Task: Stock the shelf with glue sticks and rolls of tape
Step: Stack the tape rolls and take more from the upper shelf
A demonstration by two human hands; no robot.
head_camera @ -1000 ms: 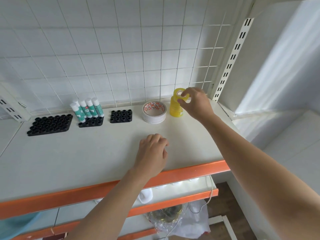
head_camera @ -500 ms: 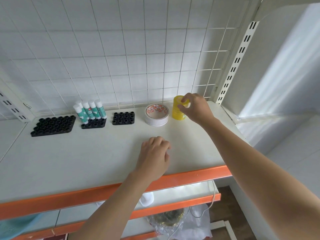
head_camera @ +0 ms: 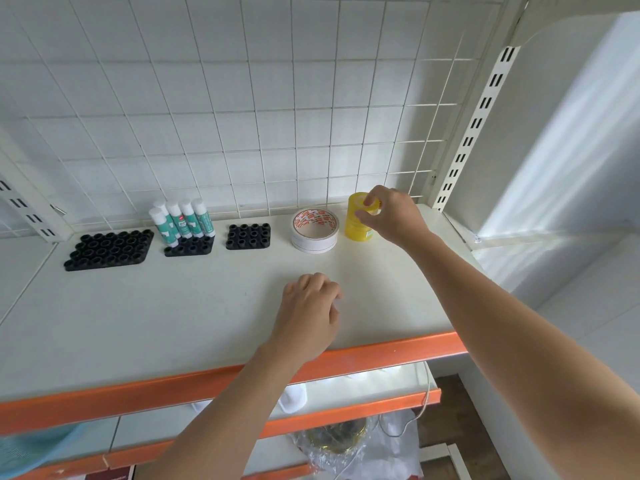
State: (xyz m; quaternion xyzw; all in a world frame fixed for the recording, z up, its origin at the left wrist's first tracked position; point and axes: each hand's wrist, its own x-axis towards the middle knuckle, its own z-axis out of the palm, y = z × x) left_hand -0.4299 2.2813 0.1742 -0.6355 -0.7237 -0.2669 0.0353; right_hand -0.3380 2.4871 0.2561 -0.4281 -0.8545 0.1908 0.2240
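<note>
A stack of yellow tape rolls (head_camera: 356,226) stands at the back right of the white shelf (head_camera: 173,306). My right hand (head_camera: 394,216) grips the top of the stack, thumb and fingers curled round the uppermost roll. Left of it lies a white tape roll (head_camera: 314,231) with a red-printed core, flat on the shelf. Several glue sticks (head_camera: 181,220) with white caps and teal labels stand upright in a black holder (head_camera: 188,247). My left hand (head_camera: 310,317) rests on the shelf near the front, fingers loosely curled, holding nothing.
A larger black holder (head_camera: 109,249) sits at the left and a small one (head_camera: 248,236) in the middle, both without sticks. A wire grid backs the shelf. An orange lip (head_camera: 381,355) edges the front. Lower shelves and a plastic bag (head_camera: 346,448) lie below.
My right hand has lowered the yellow roll onto the stack and still holds it. The left hand has stayed in place on the shelf.
</note>
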